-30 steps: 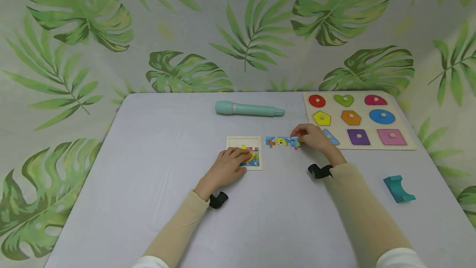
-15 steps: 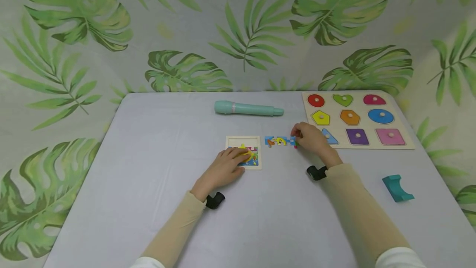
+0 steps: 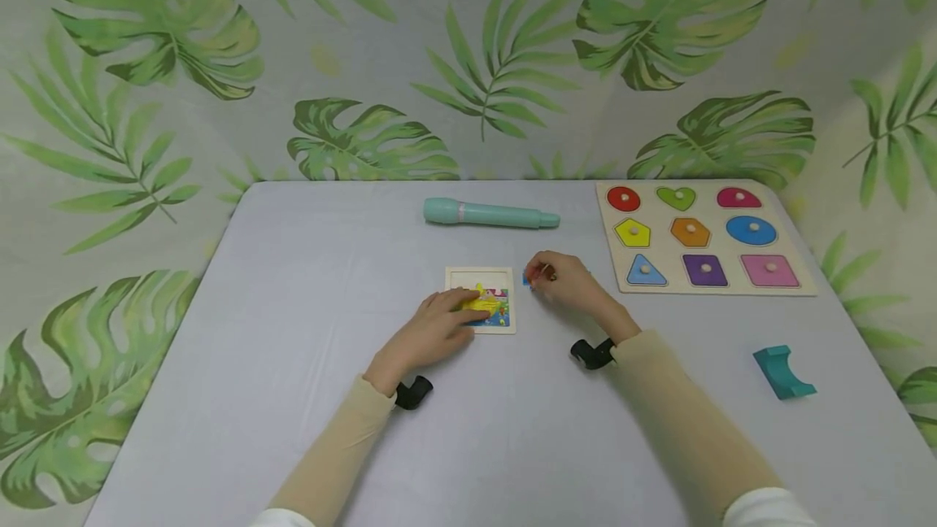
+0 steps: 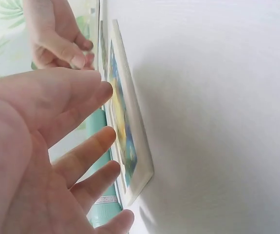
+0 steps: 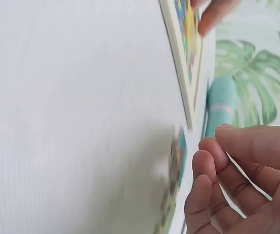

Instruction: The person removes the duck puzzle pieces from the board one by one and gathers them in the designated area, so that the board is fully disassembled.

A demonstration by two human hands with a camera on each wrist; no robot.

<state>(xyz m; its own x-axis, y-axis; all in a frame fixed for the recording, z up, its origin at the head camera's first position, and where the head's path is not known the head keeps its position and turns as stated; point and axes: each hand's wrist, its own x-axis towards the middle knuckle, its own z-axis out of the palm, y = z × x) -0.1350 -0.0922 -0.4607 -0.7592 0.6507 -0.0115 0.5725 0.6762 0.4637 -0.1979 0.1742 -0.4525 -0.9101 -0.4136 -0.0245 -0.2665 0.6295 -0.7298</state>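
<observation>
A small square jigsaw puzzle in a pale wooden frame (image 3: 479,270) lies mid-table, its lower part filled with colourful picture pieces. My left hand (image 3: 432,330) rests across its left side, fingers stretched and spread over the yellow part of the picture (image 4: 119,114). Just right of the frame, my right hand (image 3: 567,283) hovers low over a row of loose jigsaw pieces (image 3: 526,280), covering most of them. In the right wrist view, these pieces (image 5: 175,170) lie on the table below loosely bent fingers (image 5: 204,163), with nothing visible between thumb and fingertips.
Behind the puzzle lies a mint-green stick-shaped object (image 3: 490,214). A wooden peg board (image 3: 659,254) with several coloured shapes occupies the back right. A teal arched block (image 3: 783,372) stands toward the right edge. Leaf-patterned cloth (image 3: 366,137) hangs behind the table.
My right hand has moved left from the right end of the loose row to its left end, uncovering the peg board's triangle. My left hand has shifted slightly left, its fingers spreading.
</observation>
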